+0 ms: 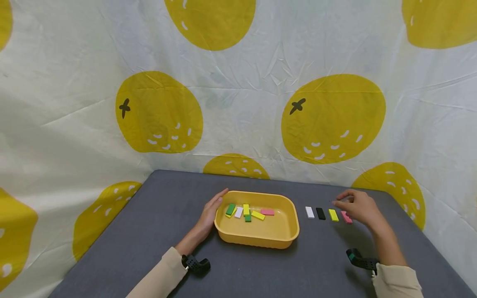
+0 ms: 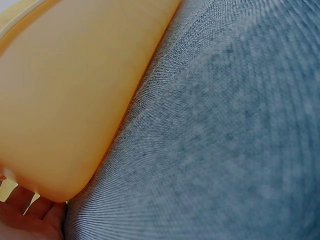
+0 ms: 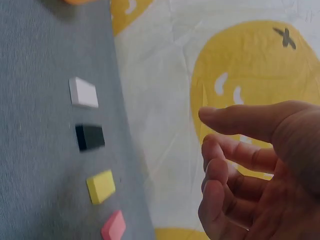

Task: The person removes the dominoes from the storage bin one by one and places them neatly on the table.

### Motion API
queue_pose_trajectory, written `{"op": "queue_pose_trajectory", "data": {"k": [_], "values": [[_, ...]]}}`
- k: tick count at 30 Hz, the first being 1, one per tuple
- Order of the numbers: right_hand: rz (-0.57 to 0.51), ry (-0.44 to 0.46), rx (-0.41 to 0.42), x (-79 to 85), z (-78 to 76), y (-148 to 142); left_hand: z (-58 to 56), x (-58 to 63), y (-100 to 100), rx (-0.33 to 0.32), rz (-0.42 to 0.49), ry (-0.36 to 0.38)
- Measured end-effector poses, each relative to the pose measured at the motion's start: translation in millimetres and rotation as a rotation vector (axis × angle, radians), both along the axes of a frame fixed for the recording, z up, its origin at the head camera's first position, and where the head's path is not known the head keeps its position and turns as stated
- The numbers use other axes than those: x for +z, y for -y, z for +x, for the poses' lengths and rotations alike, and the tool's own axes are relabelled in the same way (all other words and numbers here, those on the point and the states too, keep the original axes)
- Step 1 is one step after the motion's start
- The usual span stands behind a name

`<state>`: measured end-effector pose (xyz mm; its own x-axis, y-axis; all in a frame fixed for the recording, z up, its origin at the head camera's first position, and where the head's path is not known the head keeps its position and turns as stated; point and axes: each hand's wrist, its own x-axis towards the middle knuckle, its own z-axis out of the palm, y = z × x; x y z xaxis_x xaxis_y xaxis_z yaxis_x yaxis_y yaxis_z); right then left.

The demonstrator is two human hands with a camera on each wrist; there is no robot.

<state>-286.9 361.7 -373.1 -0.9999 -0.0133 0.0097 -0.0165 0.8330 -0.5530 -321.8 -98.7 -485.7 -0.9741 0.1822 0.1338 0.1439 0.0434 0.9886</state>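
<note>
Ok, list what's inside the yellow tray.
The tray holds two green blocks, three yellow blocks, a white block and a pink block. Some overlap; covered parts, and anything fully underneath, can't be seen.

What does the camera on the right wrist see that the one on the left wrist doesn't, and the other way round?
Only the right wrist view shows the right hand, holding nothing, and four blocks in a row: white block, black block, yellow block and pink block.

Only the left wrist view shows the left hand, at the tray's corner.

Both show the gray tabletop and the tray, though the right wrist view catches just a sliver.
</note>
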Motion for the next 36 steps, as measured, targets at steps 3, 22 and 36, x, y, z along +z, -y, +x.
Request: {"op": "queue_pose_trajectory", "data": {"k": [3,22,36], "values": [[-0.039,-0.004,0.011,1.3,0.9,13.0,0.3,0.6,0.2,-0.001,-0.006,0.002],[-0.088,-0.080,0.189,13.0,-6.4,98.2,1.2,0.6,2.8,0.011,-0.022,0.001],[-0.203,-0.031,0.310,3.2,-21.7,162.1,1.4,1.0,-0.6,-0.011,0.004,0.002]]}}
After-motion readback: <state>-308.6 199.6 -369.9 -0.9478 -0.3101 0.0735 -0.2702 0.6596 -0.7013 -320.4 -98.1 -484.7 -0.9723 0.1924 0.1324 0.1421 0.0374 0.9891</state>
